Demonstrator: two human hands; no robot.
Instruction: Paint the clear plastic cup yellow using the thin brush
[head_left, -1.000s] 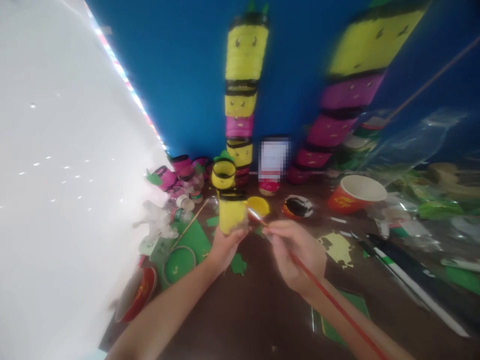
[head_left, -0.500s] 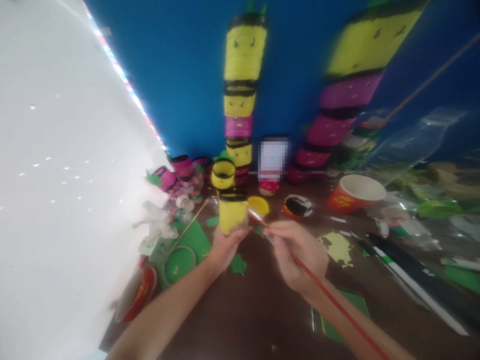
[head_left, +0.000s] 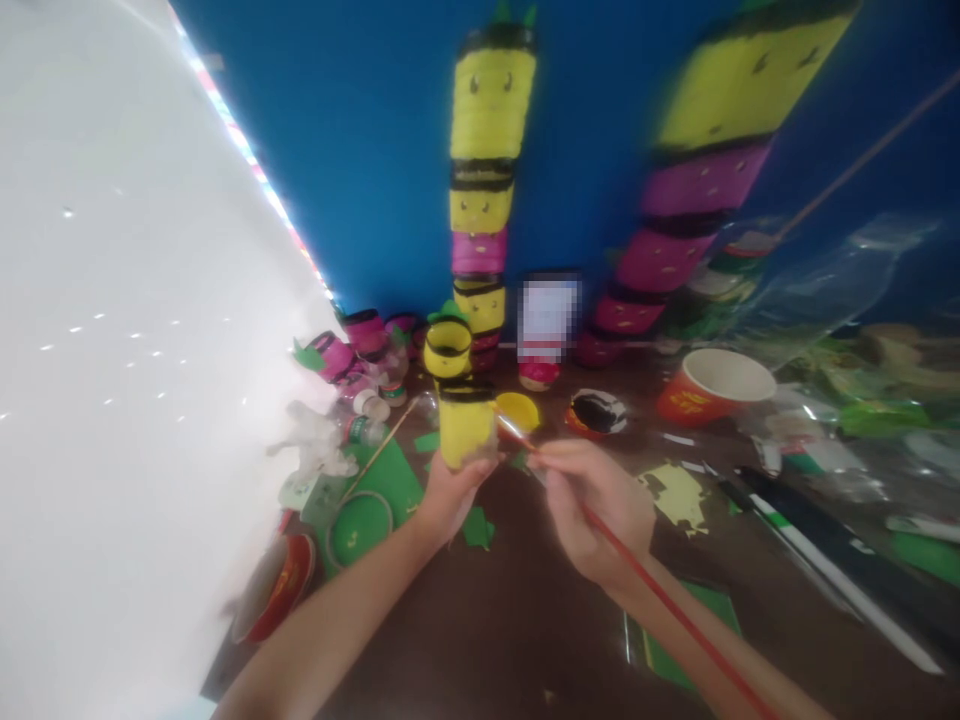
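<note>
My left hand [head_left: 454, 492] is closed round the lower end of a yellow-painted cup [head_left: 466, 430] with a black band at its rim. Paint on the cup looks thin and patchy near the bottom. Between the fingers and thumb of my right hand [head_left: 596, 505] is a long red-handled paintbrush [head_left: 637, 570], its tip against or very close to the cup's right side; I cannot tell which. Just behind the brush tip sits a round pot of yellow paint [head_left: 517, 412]. A dish of black paint [head_left: 598, 412] lies to its right.
Behind the cup stands another yellow cup [head_left: 448, 347]. Yellow and magenta stacked cups [head_left: 478, 255] rise along the blue wall [head_left: 360, 180]. To the right are a red-and-white paper bowl [head_left: 716, 385] and a black-handled cutter [head_left: 825, 560]; green paper [head_left: 386, 470] lies left.
The whole view has shifted very slightly. Both hands, the cup and the paintbrush keep nearly the same positions.
</note>
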